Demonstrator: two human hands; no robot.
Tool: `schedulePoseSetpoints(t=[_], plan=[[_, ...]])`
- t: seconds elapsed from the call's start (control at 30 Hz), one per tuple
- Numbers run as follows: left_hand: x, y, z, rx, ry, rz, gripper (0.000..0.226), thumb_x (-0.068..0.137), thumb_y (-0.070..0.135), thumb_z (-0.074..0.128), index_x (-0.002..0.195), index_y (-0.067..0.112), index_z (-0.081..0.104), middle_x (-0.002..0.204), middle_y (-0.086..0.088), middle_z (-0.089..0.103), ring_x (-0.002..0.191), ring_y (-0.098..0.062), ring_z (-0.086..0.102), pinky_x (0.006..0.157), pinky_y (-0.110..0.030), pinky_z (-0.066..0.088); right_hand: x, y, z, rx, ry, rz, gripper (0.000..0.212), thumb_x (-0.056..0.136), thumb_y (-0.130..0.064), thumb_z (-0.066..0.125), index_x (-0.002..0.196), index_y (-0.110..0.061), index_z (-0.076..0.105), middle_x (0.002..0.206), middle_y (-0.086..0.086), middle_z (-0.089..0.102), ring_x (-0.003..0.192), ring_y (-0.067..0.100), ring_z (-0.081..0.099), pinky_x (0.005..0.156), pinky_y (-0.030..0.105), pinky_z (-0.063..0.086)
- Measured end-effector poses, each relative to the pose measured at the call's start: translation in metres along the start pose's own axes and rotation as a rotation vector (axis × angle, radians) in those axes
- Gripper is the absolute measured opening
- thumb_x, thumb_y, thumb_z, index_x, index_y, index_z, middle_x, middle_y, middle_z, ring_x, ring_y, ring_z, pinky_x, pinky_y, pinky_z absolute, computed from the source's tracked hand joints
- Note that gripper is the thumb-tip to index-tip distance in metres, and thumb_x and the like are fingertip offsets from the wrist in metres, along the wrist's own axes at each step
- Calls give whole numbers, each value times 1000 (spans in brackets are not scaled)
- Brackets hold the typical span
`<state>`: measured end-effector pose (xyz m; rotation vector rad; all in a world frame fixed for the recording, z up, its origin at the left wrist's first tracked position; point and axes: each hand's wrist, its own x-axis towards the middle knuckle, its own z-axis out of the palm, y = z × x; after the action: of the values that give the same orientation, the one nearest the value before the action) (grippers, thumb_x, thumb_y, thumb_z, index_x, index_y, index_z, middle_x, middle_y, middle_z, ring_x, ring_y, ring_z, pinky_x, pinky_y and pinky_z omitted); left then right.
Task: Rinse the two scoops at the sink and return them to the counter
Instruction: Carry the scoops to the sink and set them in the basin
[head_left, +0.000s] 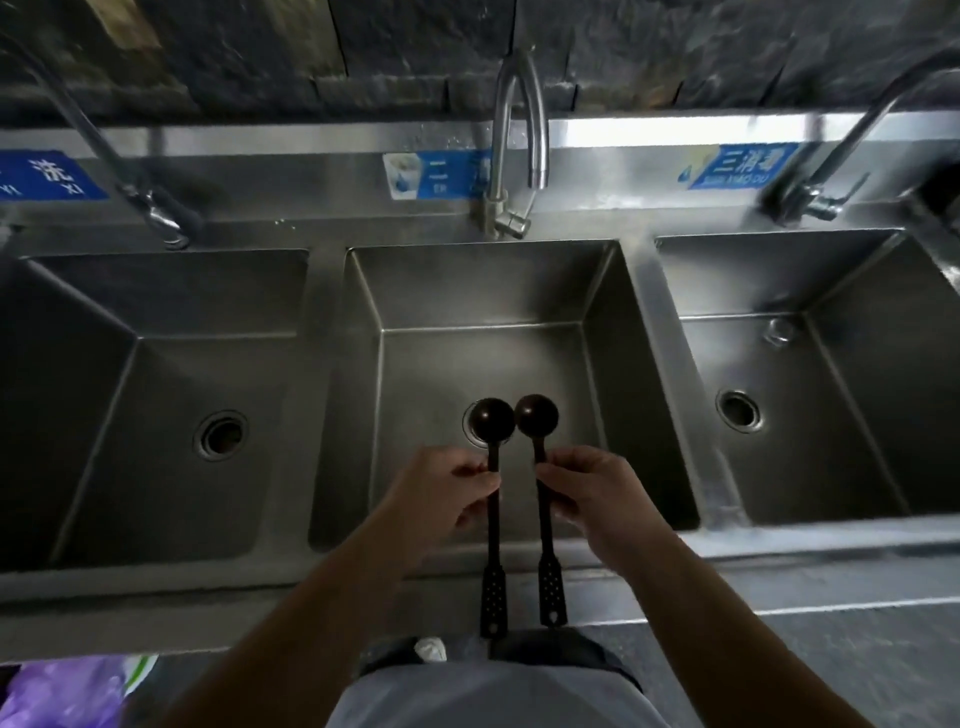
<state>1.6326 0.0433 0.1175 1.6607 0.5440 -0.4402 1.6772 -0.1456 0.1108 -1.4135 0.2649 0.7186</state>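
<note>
Over the middle sink basin (597, 291), the left hand (441, 499) pinches the left scoop (492, 415) mid-handle and the right hand (587, 493) pinches the right scoop (536, 414) likewise, handles parallel, bowls pointing away, below and short of the faucet (519, 124).

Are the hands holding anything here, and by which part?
Yes. The left hand pinches the left scoop and the right hand the right scoop, each partway along the handle, below the bowl.

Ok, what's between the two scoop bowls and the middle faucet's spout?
Nothing in the head view: only bare middle basin lies between the scoop bowls and the faucet spout; no water visible.
</note>
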Motion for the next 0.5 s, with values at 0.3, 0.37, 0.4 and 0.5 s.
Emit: schedulePoseSetpoints(t=[0.3, 0.37, 0.4, 0.5], plan=[[127, 3, 13, -192, 143, -232, 9, 91, 10, 62, 95, 4, 67, 67, -2, 64, 41, 3, 54, 43, -15, 41, 151, -18, -48, -48, 64, 192, 10, 90, 1, 61, 95, -2, 70, 90, 18, 71, 82, 23, 69, 76, 30, 57], [155, -13, 12, -230, 177, -275, 13, 92, 7, 60, 101, 0, 64, 65, -3, 59, 38, 4, 53, 39, -11, 37, 181, -5, -52, -49, 133, 250, 10, 89, 1, 62, 91, -4, 69, 86, 15, 69, 76, 19, 67, 70, 27, 57], [168, -23, 12, -246, 189, -299, 13, 92, 6, 59, 103, 0, 63, 67, -4, 59, 39, 4, 55, 38, -11, 36, 194, 5, -53, -45, 170, 279, 9, 89, 2, 63, 89, -5, 68, 82, 14, 67, 72, 17, 65, 66, 25, 55], [204, -64, 11, -252, 227, -361, 7, 91, 8, 62, 97, 6, 64, 77, -8, 65, 52, -3, 62, 41, -14, 36, 226, 43, -55, -67, 255, 340, 9, 89, 3, 62, 84, -4, 65, 69, 11, 60, 57, 14, 56, 48, 19, 49]])
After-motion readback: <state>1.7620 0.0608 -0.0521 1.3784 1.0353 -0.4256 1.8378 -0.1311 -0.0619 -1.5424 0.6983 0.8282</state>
